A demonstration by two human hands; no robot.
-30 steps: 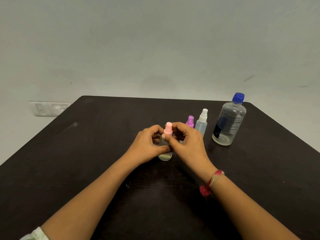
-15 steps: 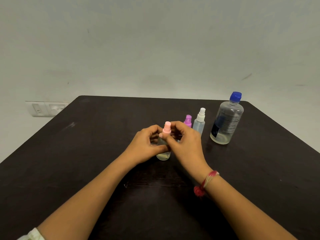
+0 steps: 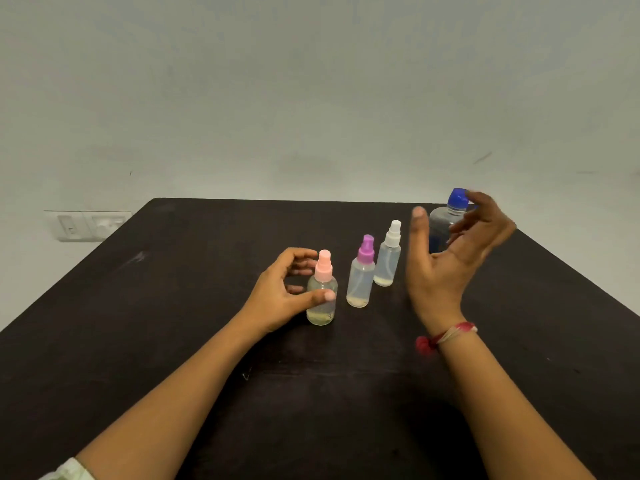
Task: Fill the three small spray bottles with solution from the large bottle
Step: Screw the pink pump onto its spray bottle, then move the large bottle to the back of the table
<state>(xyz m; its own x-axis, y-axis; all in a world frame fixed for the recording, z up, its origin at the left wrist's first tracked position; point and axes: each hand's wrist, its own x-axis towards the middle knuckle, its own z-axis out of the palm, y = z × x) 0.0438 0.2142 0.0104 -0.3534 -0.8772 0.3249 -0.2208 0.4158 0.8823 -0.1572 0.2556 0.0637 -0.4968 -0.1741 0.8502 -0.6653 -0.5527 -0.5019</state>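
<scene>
Dark matte surface (image 3: pixel 173 323) across lower half of frame, pale wall behind, white switch plate (image 3: pixel 86 225) on wall at middle left

Three small spray bottles upright in a slanting row at centre of frame, running from lower left to upper right, apart from one another:
- pink-capped spray bottle (image 3: pixel 322 299) nearest, clear body, thin pale yellowish layer at bottom
- purple-capped spray bottle (image 3: pixel 361 278) just right of it and further back, a little liquid at base
- white-capped spray bottle (image 3: pixel 388 261) next along, a little liquid at base

Large bottle (image 3: pixel 441 226) upright at upper right of row, blue cap (image 3: pixel 457 198) on, body mostly hidden behind right hand; fill level not readable

Left hand (image 3: pixel 280 296) at centre, curled round pink-capped spray bottle: thumb tip across front of body, fingers bent round far side near neck. Contact of fingertips with bottle not clear

Right hand (image 3: pixel 446 265) raised off surface at right of centre, spread wide, palm facing left, fingers loose and motion-blurred, holding nothing. Fingertips overlapping blue cap in picture; touching or not, cannot tell

Red thread band (image 3: pixel 446 336) on right wrist. Edge of pale sleeve (image 3: pixel 69 471) at lower left corner
</scene>
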